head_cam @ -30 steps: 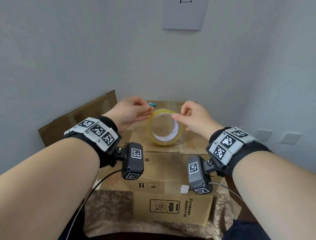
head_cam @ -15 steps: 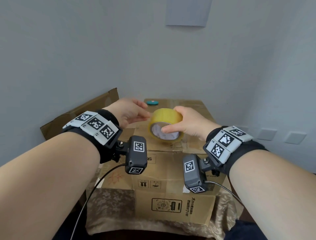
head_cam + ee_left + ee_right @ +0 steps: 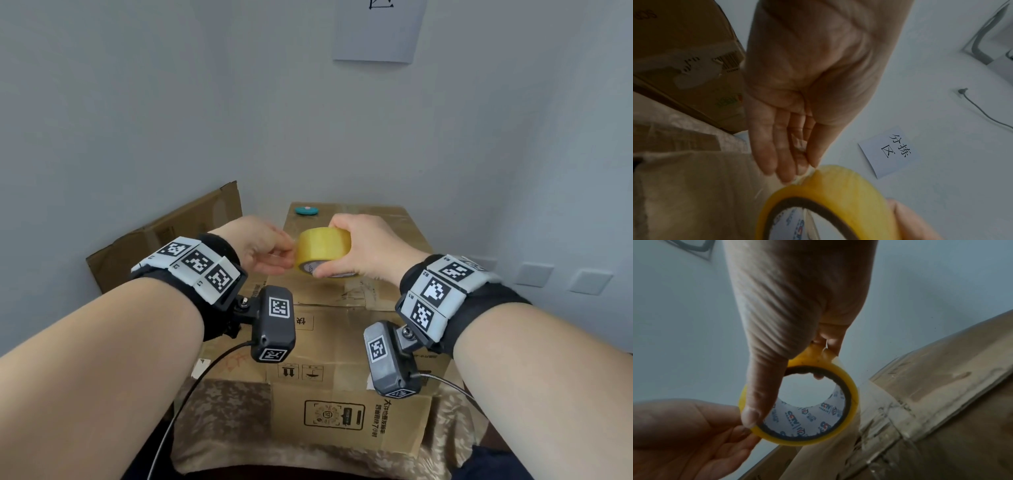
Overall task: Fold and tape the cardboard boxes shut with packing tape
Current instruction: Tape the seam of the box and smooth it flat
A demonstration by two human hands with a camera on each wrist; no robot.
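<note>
2 hands meet above my brown cardboard box (image 3: 342,335): right hand (image 3: 370,246) grips the yellow packing-tape roll (image 3: 323,248), left hand (image 3: 260,245) pinches its edge.

Roll of yellowish packing tape (image 3: 323,247) is being held clear above the box top, tilted, its open core with printed white liner facing the wearer. Large brown cardboard box (image 3: 342,346) is sitting on a patterned cloth, top flaps lying folded down, old clear tape showing along the seam; whether fresh tape is bridging it cannot be confirmed
</note>
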